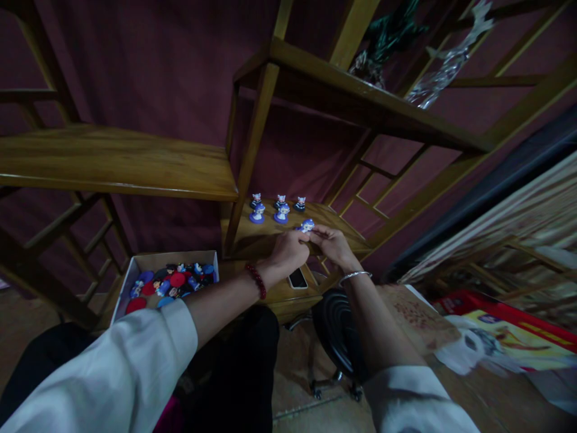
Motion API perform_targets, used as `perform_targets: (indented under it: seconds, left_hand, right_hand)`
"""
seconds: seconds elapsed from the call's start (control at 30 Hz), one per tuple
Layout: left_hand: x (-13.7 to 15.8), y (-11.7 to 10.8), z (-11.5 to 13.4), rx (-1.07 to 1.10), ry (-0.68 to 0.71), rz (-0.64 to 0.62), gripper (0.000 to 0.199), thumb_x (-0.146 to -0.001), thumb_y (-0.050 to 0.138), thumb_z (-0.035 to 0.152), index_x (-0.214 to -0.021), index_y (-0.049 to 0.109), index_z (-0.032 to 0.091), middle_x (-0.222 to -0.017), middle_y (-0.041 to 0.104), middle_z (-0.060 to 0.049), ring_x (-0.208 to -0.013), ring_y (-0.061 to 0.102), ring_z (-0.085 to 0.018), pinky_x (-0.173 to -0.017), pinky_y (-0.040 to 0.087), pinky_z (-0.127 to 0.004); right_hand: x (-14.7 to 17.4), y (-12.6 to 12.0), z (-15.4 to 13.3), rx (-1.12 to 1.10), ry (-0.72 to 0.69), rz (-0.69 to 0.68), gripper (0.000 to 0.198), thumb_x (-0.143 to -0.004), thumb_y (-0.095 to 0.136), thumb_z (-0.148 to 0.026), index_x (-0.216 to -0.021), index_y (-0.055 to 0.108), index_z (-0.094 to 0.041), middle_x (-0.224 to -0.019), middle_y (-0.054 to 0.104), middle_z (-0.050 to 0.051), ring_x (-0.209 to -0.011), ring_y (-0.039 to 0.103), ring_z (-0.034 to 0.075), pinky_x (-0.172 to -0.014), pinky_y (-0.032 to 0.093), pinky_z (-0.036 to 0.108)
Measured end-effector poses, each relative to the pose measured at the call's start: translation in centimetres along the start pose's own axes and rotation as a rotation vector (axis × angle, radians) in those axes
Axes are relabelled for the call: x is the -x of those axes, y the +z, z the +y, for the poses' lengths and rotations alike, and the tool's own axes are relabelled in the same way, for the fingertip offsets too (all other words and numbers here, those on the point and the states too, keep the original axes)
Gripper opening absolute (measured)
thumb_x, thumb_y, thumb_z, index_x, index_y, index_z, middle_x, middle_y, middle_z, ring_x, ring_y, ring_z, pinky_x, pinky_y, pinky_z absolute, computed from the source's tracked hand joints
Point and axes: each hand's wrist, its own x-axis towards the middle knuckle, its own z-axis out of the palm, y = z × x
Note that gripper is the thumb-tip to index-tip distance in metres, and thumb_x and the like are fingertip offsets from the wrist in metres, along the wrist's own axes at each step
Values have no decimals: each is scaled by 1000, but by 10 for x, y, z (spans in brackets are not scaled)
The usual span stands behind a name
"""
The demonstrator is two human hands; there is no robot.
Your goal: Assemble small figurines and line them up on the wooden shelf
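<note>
Both of my hands meet at a small purple-and-white figurine [307,225] just above the front of a wooden shelf [246,240]. My left hand [290,251] grips its base from the left, fingers curled. From the right, the fingertips of my right hand [331,243] pinch the same figurine. Behind it, two similar purple figurines, one at the left [257,214] and one in the middle [282,213], stand upright in a row. Farther back is a row of black-and-white figurines [281,201] with pinkish heads.
An open cardboard box [128,276] of mixed figurines sits at the lower left. A phone [297,278] lies on the ledge below my hands. A black round stool [333,328] stands beneath. At right are a red-and-yellow box [509,331] and a plastic bag [464,346]. A higher shelf [360,96] overhangs.
</note>
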Motion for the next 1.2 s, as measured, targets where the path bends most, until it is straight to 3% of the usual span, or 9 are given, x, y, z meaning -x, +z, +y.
perform_targets:
  seconds: [0.4, 0.77, 1.2]
  left_hand:
    - [-9, 11, 16, -326, 142, -31, 24, -69, 51, 5, -83, 68, 14, -94, 68, -12, -94, 62, -24, -91, 45, -35]
    - [-18, 15, 23, -767, 233, -172, 31, -77, 45, 15, -105, 58, 8, -115, 59, -14, -109, 52, -21, -99, 38, -29]
    - [-35, 25, 1, -860, 231, -164, 41, -85, 38, 26, -116, 51, 3, -129, 47, -19, -122, 40, -26, -106, 25, -40]
  right_hand:
    - [-24, -9, 11, 88, -42, 36, 36, -58, 70, -49, -75, 68, -17, -65, 66, 2, -66, 60, 17, -67, 48, 31]
    - [-46, -17, 27, 41, 50, 72, 34, -54, 71, -42, -75, 67, -16, -69, 68, 2, -66, 60, 16, -66, 48, 29]
    - [-65, -14, 35, 26, 40, 67, 32, -53, 70, -40, -74, 65, -15, -69, 67, 2, -65, 59, 16, -64, 47, 29]
